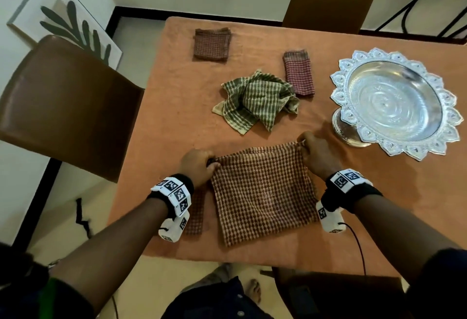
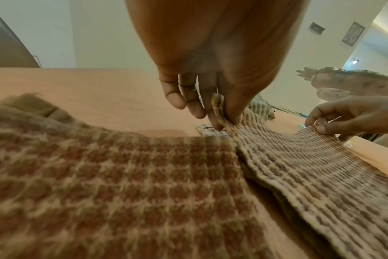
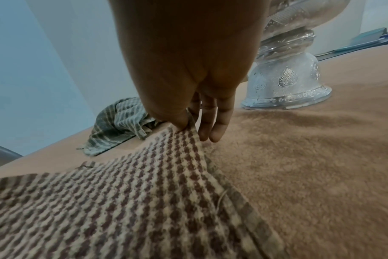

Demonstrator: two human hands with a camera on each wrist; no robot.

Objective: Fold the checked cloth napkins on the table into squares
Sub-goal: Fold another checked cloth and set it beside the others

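Now both hands, the left hand point(image 1: 198, 167) and right hand point(image 1: 316, 153), each pinch a far corner of the red checked napkin point(image 1: 262, 197) stretched between them, mid-fold; next, seemingly, the held edge must meet an opposite edge squarely.

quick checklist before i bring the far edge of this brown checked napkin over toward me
1. Left hand pinches the far left corner of the brown checked napkin: ok, seen in the left wrist view.
2. Right hand pinches the far right corner: ok.
3. Far edge pulled straight between the hands: ok, only a slight sag.
4. Near part of the napkin lying flat on the table: not ok, a strip sticks out at the left, under the wrist.
5. Green checked napkin clear of the fold: ok, it lies crumpled beyond the hands.
6. Silver pedestal bowl clear of the right hand: ok, but close.
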